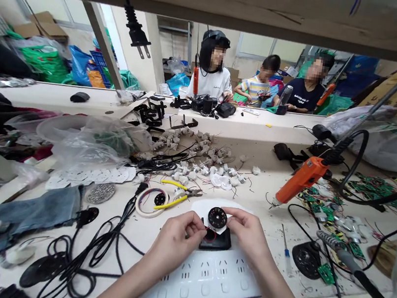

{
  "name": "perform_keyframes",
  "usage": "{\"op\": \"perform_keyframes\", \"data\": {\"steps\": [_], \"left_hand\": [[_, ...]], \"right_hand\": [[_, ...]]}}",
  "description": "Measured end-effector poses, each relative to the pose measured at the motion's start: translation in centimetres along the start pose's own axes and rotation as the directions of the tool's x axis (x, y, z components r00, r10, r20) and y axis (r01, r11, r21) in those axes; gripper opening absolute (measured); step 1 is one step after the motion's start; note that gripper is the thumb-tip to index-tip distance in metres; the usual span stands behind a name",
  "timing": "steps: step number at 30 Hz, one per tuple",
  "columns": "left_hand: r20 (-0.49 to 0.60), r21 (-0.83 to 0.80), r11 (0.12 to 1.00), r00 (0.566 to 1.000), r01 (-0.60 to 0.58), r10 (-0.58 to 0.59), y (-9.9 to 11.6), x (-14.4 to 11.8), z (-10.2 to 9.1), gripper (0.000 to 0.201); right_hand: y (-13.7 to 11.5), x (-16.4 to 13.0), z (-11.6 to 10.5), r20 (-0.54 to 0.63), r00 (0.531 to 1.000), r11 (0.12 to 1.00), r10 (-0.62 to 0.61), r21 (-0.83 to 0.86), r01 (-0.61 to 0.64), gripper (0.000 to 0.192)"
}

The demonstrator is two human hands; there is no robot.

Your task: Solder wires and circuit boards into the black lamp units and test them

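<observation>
Together, left hand [174, 242] and right hand [248, 232] pinch the black disc [217, 217] above a black base [216, 241]

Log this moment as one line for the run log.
left hand: pinching black disc | right hand: pinching same disc | under it: black housing | near: power strip
</observation>
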State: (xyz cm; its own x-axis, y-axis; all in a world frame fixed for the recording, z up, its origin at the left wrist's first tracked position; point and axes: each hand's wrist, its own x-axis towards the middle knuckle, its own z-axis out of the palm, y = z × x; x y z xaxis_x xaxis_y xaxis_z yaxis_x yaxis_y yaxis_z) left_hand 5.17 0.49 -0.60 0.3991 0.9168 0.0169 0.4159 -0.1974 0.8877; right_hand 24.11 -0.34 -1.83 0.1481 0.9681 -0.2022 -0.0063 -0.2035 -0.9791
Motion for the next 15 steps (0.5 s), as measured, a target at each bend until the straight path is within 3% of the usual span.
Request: {"op": "perform_keyframes", "data": {"steps": [1,3,5,6,7,9,12,15], "left_hand": [[-0.04,0.186,0.972,0.987,-0.143,0.153,-0.2,-0.2,0.0,0.013],[-0.005,0.487,0.778,0.89,-0.397,0.456,-0.6,-0.6,-0.1,0.025],[0.065,0.609,0.598,0.784,-0.521,0.617,-1.0,-1.1,0.1,0.032],[0.068,0.624,0.571,0.764,-0.534,0.641,-1.2,-1.3,0.2,0.033],[0.05,0.617,0.586,0.769,-0.525,0.637,-1.3,-1.5,0.3,0.032],[-0.002,0.531,0.702,0.828,-0.475,0.561,-1.3,-1.8,0.5,0.029],[-0.005,0.263,0.903,0.935,-0.341,0.354,-0.9,-1.9,0.4,0.02],[-0.015,-0.01,0.993,0.993,-0.114,0.113,-0.6,-1.3,-0.3,0.013]], "right_hand": [[0.1,0.0,0.0,-0.003,1.0,1.0,0.007,-0.001,-0.007,0.039],[0.3,0.1,0.1,-0.007,1.0,1.0,0.017,-0.005,-0.017,0.039],[0.4,0.1,0.2,-0.008,1.0,1.0,0.019,-0.006,-0.019,0.038],[0.5,0.1,0.2,-0.006,1.0,1.0,0.018,-0.005,-0.018,0.037],[0.5,0.2,0.2,-0.004,1.0,1.0,0.018,-0.005,-0.018,0.037],[0.6,0.2,0.1,0.0,1.0,1.0,0.015,-0.009,-0.015,0.037],[0.6,0.2,-0.1,0.007,1.0,1.0,0.012,-0.024,-0.012,0.035],[0.4,0.1,-0.2,0.031,0.999,0.999,0.008,-0.034,-0.007,0.03]]}}
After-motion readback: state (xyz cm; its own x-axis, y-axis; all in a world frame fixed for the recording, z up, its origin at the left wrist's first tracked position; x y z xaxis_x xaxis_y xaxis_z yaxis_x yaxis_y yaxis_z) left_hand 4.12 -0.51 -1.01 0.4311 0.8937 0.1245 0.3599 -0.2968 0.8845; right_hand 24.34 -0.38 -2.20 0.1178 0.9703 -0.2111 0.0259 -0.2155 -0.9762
